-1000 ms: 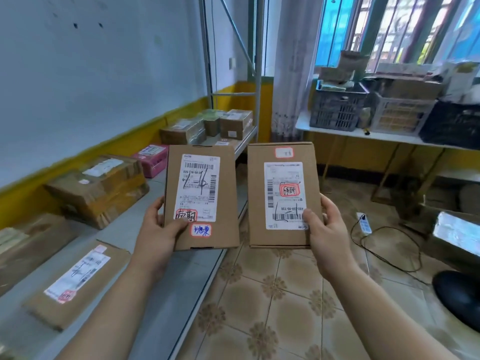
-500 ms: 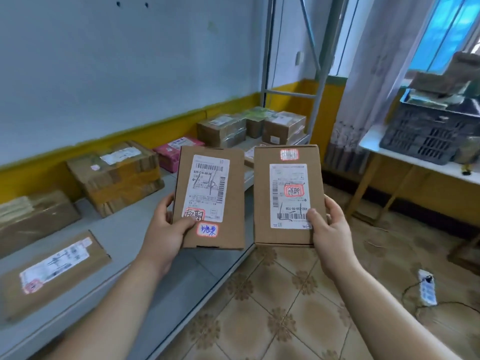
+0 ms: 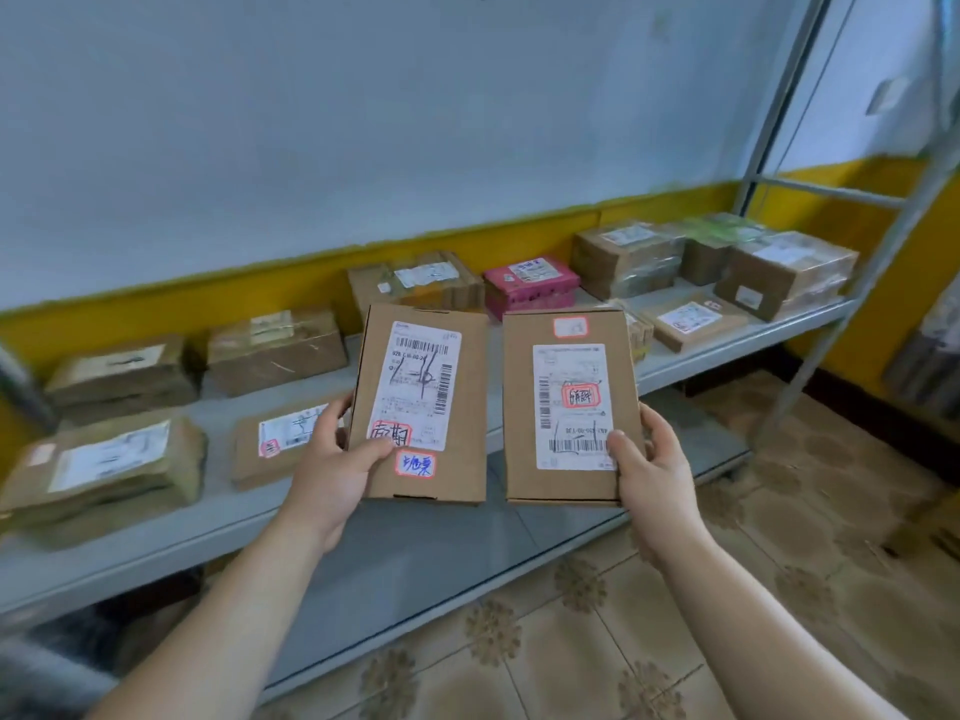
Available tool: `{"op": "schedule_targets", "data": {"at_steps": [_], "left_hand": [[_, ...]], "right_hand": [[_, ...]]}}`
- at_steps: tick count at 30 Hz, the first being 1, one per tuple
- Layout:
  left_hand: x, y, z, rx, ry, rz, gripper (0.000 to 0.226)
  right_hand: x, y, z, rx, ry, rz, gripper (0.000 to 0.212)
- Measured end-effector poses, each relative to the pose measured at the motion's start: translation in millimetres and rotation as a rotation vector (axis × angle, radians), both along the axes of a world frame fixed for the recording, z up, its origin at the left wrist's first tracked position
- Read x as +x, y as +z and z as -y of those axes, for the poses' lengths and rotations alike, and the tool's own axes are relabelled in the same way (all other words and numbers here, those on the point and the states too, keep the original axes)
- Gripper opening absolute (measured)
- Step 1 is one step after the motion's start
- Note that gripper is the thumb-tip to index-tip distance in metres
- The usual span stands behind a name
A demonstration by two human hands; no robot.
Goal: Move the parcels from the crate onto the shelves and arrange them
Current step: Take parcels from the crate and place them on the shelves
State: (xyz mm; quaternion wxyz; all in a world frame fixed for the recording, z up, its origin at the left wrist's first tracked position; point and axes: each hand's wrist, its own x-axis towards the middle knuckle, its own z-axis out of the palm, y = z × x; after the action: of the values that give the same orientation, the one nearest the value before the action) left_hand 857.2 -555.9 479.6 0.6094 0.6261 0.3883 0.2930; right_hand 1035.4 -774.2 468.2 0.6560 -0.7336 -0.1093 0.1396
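Note:
I hold two flat brown cardboard parcels side by side in front of me, above the front of a grey metal shelf (image 3: 415, 558). My left hand (image 3: 332, 470) grips the left parcel (image 3: 467, 402) at its lower left corner, thumb on its white label. My right hand (image 3: 649, 470) grips the right parcel (image 3: 519, 428) at its lower right corner, thumb on the label's barcode. Both parcels face me, labels up. The crate is out of view.
Several parcels lie along the shelf by the wall: brown boxes at the left (image 3: 109, 465), a flat one (image 3: 280, 433) behind my left hand, a pink box (image 3: 530, 283), taped boxes at the right (image 3: 784, 272). A metal upright (image 3: 779, 116) stands at the right. Patterned floor tiles lie below.
The view has swung left toward the shelf; the window and crates at the right have left the frame. Both hands keep the same grip on the two parcels.

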Motion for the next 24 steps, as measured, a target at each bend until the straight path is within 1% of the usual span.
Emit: {"op": "schedule_targets", "data": {"at_steps": [4,7,9,15,20,24], "left_hand": [[-18.4,-5.6,-26.2,-0.009,0.030,-0.003,0.053],[-19.7,-11.0,-48.6,-0.017,0.028,-0.025,0.054],[-14.0,-16.0,-60.5,-0.026,0.002,-0.048,0.055],[14.2,-32.6,-72.0,-0.079,-0.071,-0.079,0.056],[50.8,-37.0,-78.8,-0.078,-0.059,-0.102,0.055],[90.8,-42.3,-81.6,-0.077,0.009,-0.113,0.063]], "right_hand": [[-7.2,-5.4,-35.5,-0.008,0.058,-0.032,0.048],[-10.2,-7.3,-51.9,-0.017,0.052,-0.044,0.043],[-9.9,-9.5,-59.0,-0.038,0.033,-0.041,0.043],[6.6,-20.8,-64.8,-0.071,-0.026,-0.048,0.049],[46.6,-29.7,-72.1,-0.078,-0.031,-0.087,0.042],[95.1,-30.9,-77.2,-0.095,0.022,-0.052,0.045]]}}
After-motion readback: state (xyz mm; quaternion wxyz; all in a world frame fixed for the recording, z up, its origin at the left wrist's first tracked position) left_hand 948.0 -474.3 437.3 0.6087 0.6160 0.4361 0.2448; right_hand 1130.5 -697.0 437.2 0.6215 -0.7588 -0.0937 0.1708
